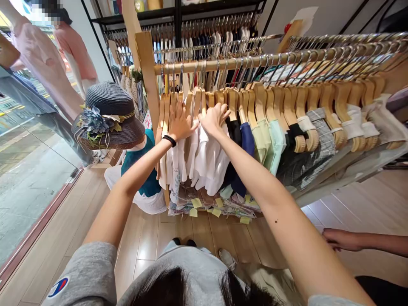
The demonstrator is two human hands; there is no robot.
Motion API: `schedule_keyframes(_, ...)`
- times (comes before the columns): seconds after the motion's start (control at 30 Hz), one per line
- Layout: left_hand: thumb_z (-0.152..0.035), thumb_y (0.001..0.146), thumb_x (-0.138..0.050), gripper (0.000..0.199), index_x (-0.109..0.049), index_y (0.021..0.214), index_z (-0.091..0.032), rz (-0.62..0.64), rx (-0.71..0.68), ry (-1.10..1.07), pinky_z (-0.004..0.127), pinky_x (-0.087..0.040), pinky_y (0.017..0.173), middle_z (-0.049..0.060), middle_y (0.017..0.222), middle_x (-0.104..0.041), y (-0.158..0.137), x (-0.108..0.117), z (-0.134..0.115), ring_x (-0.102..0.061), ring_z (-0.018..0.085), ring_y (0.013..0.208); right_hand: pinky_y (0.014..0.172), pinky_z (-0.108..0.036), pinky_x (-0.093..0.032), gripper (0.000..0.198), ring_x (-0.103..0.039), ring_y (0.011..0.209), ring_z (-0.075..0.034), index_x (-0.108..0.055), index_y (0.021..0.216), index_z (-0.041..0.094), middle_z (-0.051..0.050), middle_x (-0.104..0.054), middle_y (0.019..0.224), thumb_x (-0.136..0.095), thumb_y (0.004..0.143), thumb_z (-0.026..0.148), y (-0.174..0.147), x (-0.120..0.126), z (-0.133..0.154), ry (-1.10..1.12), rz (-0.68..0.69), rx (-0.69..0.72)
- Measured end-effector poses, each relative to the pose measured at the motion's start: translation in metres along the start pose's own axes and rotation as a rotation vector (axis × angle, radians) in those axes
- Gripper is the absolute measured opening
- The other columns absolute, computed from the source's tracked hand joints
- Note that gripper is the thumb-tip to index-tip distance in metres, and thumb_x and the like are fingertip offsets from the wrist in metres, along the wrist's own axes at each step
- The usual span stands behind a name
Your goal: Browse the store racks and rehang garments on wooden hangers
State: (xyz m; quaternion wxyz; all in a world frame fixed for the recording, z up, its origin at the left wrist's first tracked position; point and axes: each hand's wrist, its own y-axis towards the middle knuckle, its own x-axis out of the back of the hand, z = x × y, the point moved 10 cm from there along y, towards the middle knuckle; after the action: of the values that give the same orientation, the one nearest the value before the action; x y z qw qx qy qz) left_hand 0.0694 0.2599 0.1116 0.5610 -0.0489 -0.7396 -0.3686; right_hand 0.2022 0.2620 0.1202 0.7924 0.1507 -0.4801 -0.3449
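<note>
1. Wooden hangers [197, 100] are hooked over the rail [191, 67], which lets the garments drop below it in a close, overlapping row.
2. The left hand [180, 123] lies below the rail near its post end, palm down with fingers loosely spread across several hangers, not closed around any one. Spread this way, it probably steadies the hangers and holds them apart from their neighbours.
3. The right hand [213, 120] is also below the rail, farther along from that end. Its fingers bend over the hanger tops; their tips are partly hidden, so I cannot tell whether they pinch a hanger or cloth. The bent pose suits picking out a single hanger.
4. The white garments [207, 157] hang under the rail, below and between both hands. They look thin and soft, with loose vertical folds and uneven hems.
5. Farther along beneath the rail, a navy garment [247, 142] makes a dark contrast.
</note>
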Motion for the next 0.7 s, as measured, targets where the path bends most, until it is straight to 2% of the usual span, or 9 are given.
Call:
schedule_keyframes(0.13,-0.054,0.092,-0.057,0.051,-0.072,0.125,-0.017,-0.013,0.014,-0.007,0.062,0.009,0.128,0.014,0.169,-0.027,-0.002,0.002,-0.005,-0.002,0.035,0.160,0.109,-0.069,-0.023,0.015,-0.041,0.126,-0.040,-0.065,0.079,0.013,-0.024,-0.060,0.119,-0.057,0.082,0.026,0.001,0.013,-0.002,0.051,-0.045,0.002)
schedule_keyframes(0.2,-0.052,0.091,-0.059,0.049,-0.072,0.124,-0.018,-0.020,0.013,-0.019,0.064,0.008,0.128,0.013,0.168,-0.028,-0.001,0.004,-0.008,-0.003,0.036,0.160,0.109,-0.067,-0.025,0.014,-0.043,0.125,-0.039,-0.064,0.076,0.014,-0.023,-0.061,0.117,-0.058,0.081,0.026,-0.001,0.023,0.000,0.048,-0.040,0.011)
schedule_keyframes(0.27,-0.049,0.091,-0.058,0.045,-0.073,0.121,-0.019,-0.032,0.005,-0.022,0.066,0.007,0.127,0.013,0.166,-0.033,0.000,0.006,-0.010,-0.004,0.037,0.160,0.107,-0.062,-0.033,0.013,-0.047,0.120,-0.038,-0.062,0.073,0.016,-0.022,-0.062,0.115,-0.059,0.081,0.026,-0.006,0.034,0.003,0.036,-0.013,0.011)
schedule_keyframes(0.33,-0.047,0.092,-0.056,0.042,-0.074,0.118,-0.019,-0.039,0.012,-0.012,0.066,0.006,0.128,0.014,0.164,-0.037,0.001,0.008,-0.011,-0.005,0.037,0.160,0.098,-0.054,-0.043,0.014,-0.055,0.107,-0.035,-0.059,0.071,0.018,-0.020,-0.062,0.113,-0.061,0.081,0.026,-0.016,0.046,0.004,0.039,0.022,-0.016)
schedule_keyframes(0.43,-0.046,0.093,-0.052,0.042,-0.072,0.119,-0.019,-0.037,0.033,0.004,0.064,0.003,0.129,0.013,0.163,-0.040,0.002,0.008,-0.011,-0.006,0.035,0.160,0.079,-0.043,-0.049,0.023,-0.059,0.086,-0.028,-0.053,0.064,0.020,-0.017,-0.063,0.106,-0.064,0.082,0.030,-0.039,0.062,0.000,0.079,0.067,-0.080)
schedule_keyframes(0.53,-0.044,0.095,-0.046,0.046,-0.069,0.125,-0.018,-0.008,0.032,0.015,0.065,0.003,0.129,0.013,0.163,-0.040,0.002,0.007,-0.014,-0.003,0.034,0.161,0.074,-0.038,-0.048,0.028,-0.060,0.082,-0.027,-0.049,0.062,0.023,-0.012,-0.063,0.091,-0.065,0.082,0.033,-0.070,0.080,-0.003,0.124,0.060,-0.075)
schedule_keyframes(0.63,-0.043,0.097,-0.034,0.056,-0.067,0.128,-0.009,0.050,0.052,0.040,0.062,0.012,0.128,0.016,0.164,-0.036,0.002,0.001,-0.015,0.004,0.032,0.160,0.075,-0.036,-0.046,0.022,-0.060,0.079,-0.026,-0.048,0.065,0.024,-0.008,-0.061,0.080,-0.063,0.081,0.031,-0.106,0.098,-0.009,0.164,0.045,-0.043)
schedule_keyframes(0.7,-0.048,0.097,-0.026,0.065,-0.064,0.132,-0.008,0.069,0.073,0.037,0.057,0.023,0.125,0.013,0.165,-0.037,0.004,-0.003,-0.015,0.012,0.031,0.159,0.074,-0.036,-0.046,0.019,-0.059,0.074,-0.024,-0.049,0.066,0.024,-0.006,-0.061,0.079,-0.061,0.079,0.031,-0.132,0.108,-0.017,0.210,0.052,-0.041)
